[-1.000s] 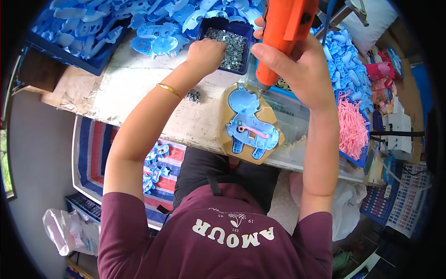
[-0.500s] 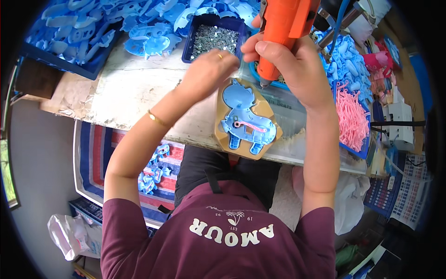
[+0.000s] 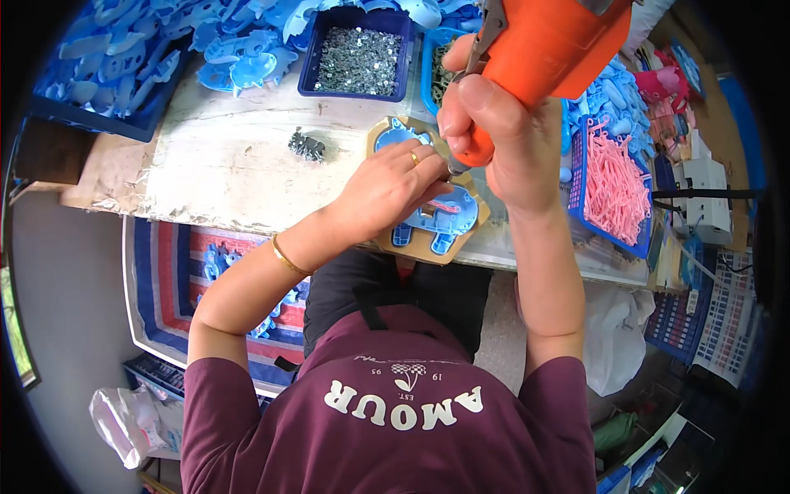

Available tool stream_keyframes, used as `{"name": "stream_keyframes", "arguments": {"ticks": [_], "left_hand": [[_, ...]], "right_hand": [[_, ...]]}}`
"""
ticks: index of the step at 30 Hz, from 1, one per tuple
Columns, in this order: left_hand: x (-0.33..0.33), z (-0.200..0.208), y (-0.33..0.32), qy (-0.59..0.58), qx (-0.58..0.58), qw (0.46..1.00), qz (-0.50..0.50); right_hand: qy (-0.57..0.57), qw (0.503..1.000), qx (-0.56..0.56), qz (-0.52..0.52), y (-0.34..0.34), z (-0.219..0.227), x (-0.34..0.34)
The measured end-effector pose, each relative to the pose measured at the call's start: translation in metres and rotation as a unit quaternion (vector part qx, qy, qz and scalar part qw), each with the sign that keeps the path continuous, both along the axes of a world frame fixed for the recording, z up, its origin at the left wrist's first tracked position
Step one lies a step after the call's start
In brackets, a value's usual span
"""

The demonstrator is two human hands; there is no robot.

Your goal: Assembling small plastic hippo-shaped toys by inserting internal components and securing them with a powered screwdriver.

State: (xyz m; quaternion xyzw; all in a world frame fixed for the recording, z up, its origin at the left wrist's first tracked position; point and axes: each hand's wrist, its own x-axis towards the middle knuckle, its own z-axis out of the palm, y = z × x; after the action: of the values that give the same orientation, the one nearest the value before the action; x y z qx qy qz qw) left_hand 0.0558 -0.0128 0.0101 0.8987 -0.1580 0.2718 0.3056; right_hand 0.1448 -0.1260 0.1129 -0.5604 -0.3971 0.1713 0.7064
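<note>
My right hand (image 3: 514, 148) is wrapped round an orange electric screwdriver (image 3: 539, 53). The tool slants down to the left, and its bit ends beside the fingertips of my left hand (image 3: 391, 183). That hand is closed in a pinch over a blue animal-shaped plastic shell (image 3: 462, 212); whatever the fingers hold is hidden. The shell lies in a tan shaped fixture (image 3: 422, 250), with a pink piece (image 3: 447, 206) inside it. My left hand covers the middle of the shell, between its round head part and its body.
A dark blue tray of small screws (image 3: 358, 62) stands behind my left hand. Left of the fixture lies a small dark cluster (image 3: 306, 146). Blue shells fill a crate (image 3: 107, 115) at the far left. Pink strips (image 3: 613, 185) fill a blue basket at right. Below the table sits a striped-lined bin (image 3: 169, 272).
My left hand has moved from the screw tray down onto the shell. The screwdriver now tilts more, its bit close to my left fingertips. The small dark cluster has come into sight.
</note>
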Motion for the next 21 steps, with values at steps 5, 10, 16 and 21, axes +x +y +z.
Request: {"name": "stream_keyframes", "arguments": {"ticks": [5, 10, 16, 21], "left_hand": [[-0.011, 0.004, -0.009, 0.03, 0.023, 0.999, 0.03], [-0.023, -0.003, -0.014, 0.034, 0.051, 0.998, 0.009], [-0.024, -0.013, -0.018, 0.038, 0.099, 0.994, 0.005], [-0.025, -0.018, -0.02, 0.043, 0.1, 0.994, 0.01]], "right_hand": [[0.012, 0.999, -0.031, 0.001, -0.016, -0.011, -0.002], [0.033, 0.998, -0.042, -0.025, -0.037, -0.039, -0.003], [0.073, 0.996, -0.034, -0.04, -0.037, -0.053, -0.004], [0.036, 0.998, -0.031, -0.047, -0.04, -0.057, -0.004]]}}
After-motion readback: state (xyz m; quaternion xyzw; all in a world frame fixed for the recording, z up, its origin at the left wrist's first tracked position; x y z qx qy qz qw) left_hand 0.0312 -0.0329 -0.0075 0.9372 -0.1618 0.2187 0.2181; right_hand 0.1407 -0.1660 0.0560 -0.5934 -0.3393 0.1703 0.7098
